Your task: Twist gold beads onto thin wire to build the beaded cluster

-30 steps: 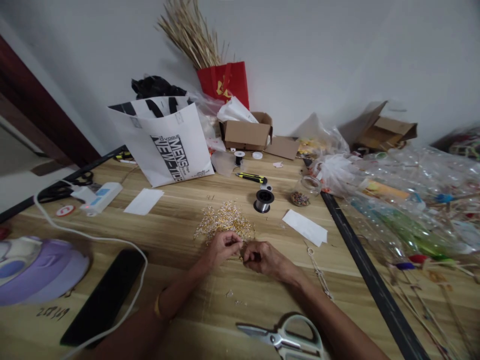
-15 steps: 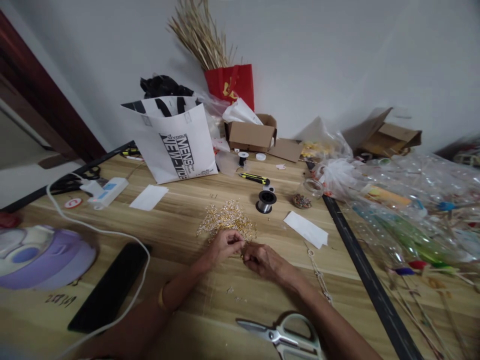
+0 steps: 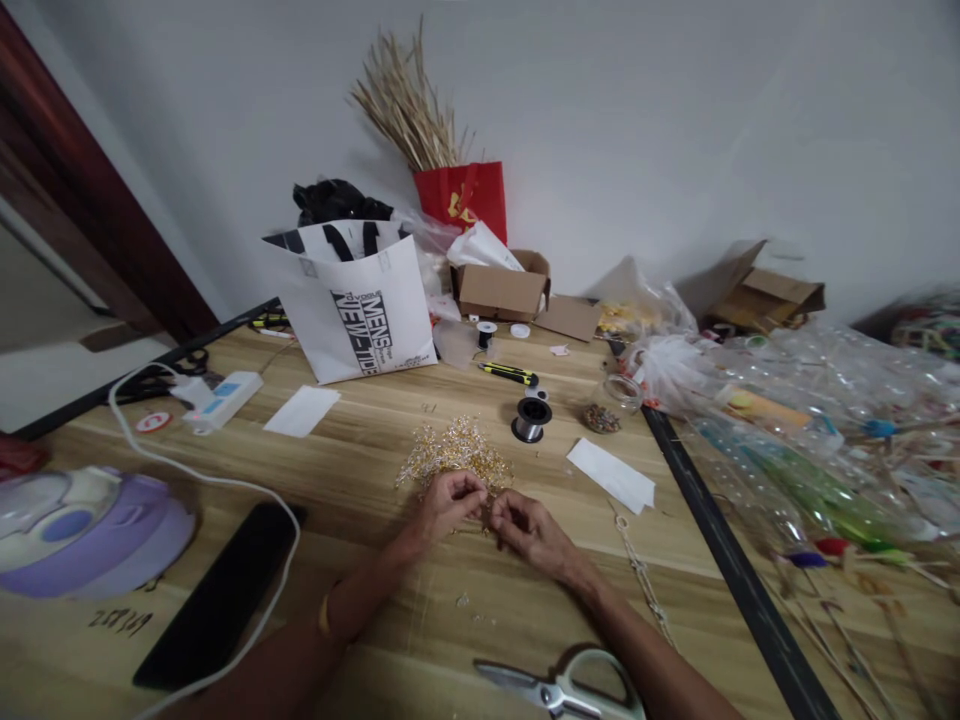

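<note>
Many tiny glittering pieces (image 3: 459, 448) (gold and silvery) lie loosely heaped.

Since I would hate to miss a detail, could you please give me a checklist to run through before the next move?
1. Left hand and right hand both in view: ok.
2. Anything held by either hand identified: cannot tell, too small.
3. Glittering gold pile free of the left hand: cannot tell, they overlap in view.
4. Wire spool apart from both hands: ok.
5. Scissors well clear of the right forearm: not ok, the handle appears close beside it.
</note>
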### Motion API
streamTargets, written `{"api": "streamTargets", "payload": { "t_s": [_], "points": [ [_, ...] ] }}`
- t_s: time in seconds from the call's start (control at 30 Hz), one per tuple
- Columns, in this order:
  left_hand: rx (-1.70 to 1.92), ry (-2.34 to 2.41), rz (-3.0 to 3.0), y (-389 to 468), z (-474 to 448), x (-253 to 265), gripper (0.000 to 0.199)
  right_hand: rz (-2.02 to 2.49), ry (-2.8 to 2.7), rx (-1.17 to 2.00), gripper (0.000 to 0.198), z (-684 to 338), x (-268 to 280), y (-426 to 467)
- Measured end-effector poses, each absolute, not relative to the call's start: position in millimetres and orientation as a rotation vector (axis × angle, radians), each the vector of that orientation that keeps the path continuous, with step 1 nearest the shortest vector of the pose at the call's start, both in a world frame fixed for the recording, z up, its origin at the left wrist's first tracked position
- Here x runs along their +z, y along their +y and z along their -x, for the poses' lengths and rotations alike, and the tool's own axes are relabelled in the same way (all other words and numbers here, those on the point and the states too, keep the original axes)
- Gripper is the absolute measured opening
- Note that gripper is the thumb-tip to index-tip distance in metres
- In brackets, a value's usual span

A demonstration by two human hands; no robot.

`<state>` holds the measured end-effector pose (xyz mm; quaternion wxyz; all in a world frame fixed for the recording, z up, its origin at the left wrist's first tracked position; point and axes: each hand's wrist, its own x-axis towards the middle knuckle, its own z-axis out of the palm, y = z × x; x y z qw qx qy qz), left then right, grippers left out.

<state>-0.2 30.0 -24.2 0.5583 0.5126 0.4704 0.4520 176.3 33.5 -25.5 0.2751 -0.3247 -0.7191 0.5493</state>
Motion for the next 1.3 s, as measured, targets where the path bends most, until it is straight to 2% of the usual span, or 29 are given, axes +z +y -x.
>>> {"api": "streamTargets", "payload": {
  "t_s": [0.17,0.37,0.57,0.9,1.3],
  "points": [
    [1.083,1.132,-1.204,29.0,0.2,-21.8,0.020,0.883,-1.873,1.337,0.028,-170.0,-25.0,29.1],
    [1.109,1.162,-1.224,29.2,-0.6,-21.0,0.019,0.912,-1.890,1.044,0.017,-170.7,-27.0,29.5],
    [1.120,1.203,-1.293,28.9,-2.0,-21.0,0.016,0.872,-1.933,0.891,0.011,-171.5,-28.3,30.9],
    [1.154,1.283,-1.447,28.7,-3.2,-31.9,0.009,0.904,-1.950,0.891,0.010,-171.4,-29.2,31.6],
    [1.124,1.320,-1.606,23.8,-5.3,-21.7,0.006,0.906,-1.964,0.900,0.012,-171.1,-28.2,31.9]
  ]
}}
